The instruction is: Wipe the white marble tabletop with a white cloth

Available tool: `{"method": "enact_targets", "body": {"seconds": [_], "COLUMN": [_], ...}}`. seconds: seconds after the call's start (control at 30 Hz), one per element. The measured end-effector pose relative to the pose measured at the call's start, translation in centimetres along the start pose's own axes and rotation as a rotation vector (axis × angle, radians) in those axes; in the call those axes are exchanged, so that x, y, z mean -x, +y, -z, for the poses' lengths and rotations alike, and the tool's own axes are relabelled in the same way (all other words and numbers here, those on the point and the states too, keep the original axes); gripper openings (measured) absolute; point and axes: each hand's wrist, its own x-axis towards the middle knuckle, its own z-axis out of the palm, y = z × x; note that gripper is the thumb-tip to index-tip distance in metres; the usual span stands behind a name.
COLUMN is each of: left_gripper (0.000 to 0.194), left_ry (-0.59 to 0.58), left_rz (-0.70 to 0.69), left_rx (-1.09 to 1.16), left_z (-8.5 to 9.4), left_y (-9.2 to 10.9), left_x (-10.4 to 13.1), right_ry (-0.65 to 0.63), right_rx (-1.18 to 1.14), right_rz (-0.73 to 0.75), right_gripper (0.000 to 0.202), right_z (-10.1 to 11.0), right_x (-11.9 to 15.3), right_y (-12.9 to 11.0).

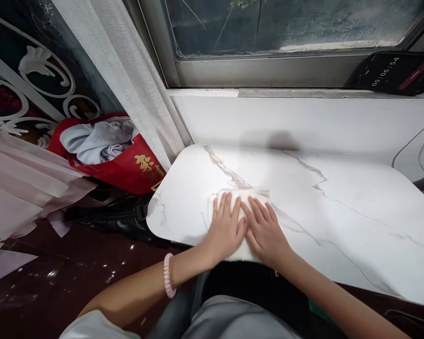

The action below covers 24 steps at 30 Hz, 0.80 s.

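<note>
A white cloth (245, 253) lies flat on the white marble-patterned table (356, 188), near its front edge. My left hand (226, 230) rests palm down on the left part of the cloth, fingers stretched out and pointing away from me. Beside it, my right hand (265, 230) is also spread flat on the cloth. The thumbs of both hands are close together at the middle. Under the palms, part of the cloth is hidden.
A phone (395, 73) showing a timer sits on the window ledge at the upper right. Left of the table are a red bag (127, 162) with grey fabric and a pale curtain (127, 61). A cable (406, 146) hangs at the right.
</note>
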Motion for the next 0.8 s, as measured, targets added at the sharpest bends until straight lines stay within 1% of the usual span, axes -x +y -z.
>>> {"method": "enact_targets", "body": {"seconds": [0.07, 0.13, 0.2, 0.3, 0.4, 0.5, 0.63, 0.7, 0.8], "left_gripper": [0.054, 0.054, 0.054, 0.052, 0.049, 0.047, 0.045, 0.045, 0.046], "left_ry": [-0.004, -0.016, -0.038, -0.066, -0.042, 0.013, 0.026, 0.03, 0.052], "left_rz": [-0.048, -0.079, -0.096, -0.107, -0.065, 0.017, 0.03, 0.035, 0.032], "left_rx": [0.005, 0.011, 0.02, 0.02, -0.016, -0.044, -0.055, -0.066, -0.085], "left_z": [-0.2, -0.3, -0.3, -0.3, -0.5, -0.8, -1.6, -2.0, -2.7], "left_y": [1.1, 1.5, 1.2, -0.2, -1.5, -2.5, -3.1, -3.3, -3.2], "left_x": [0.9, 1.1, 0.5, -1.5, -5.0, -9.5, -15.9, -18.6, -21.7], "right_ry": [0.001, -0.016, -0.045, -0.097, -0.128, -0.097, -0.025, -0.03, -0.08], "right_rx": [-0.005, -0.019, -0.038, -0.053, -0.063, -0.046, 0.043, 0.025, -0.055], "right_rz": [-0.026, -0.049, -0.08, -0.176, -0.274, -0.312, -0.352, -0.376, -0.434], "right_gripper": [0.058, 0.058, 0.058, 0.058, 0.058, 0.055, 0.053, 0.053, 0.052], "right_z": [0.4, 0.7, 0.9, 0.8, 0.5, 0.2, -0.1, -0.2, -0.2], "right_x": [1.8, 2.5, 2.2, 0.0, -3.6, -7.8, -12.9, -14.9, -17.1], "right_y": [0.2, 0.5, 0.8, 1.2, 2.0, 3.8, 7.1, 9.0, 11.5]}}
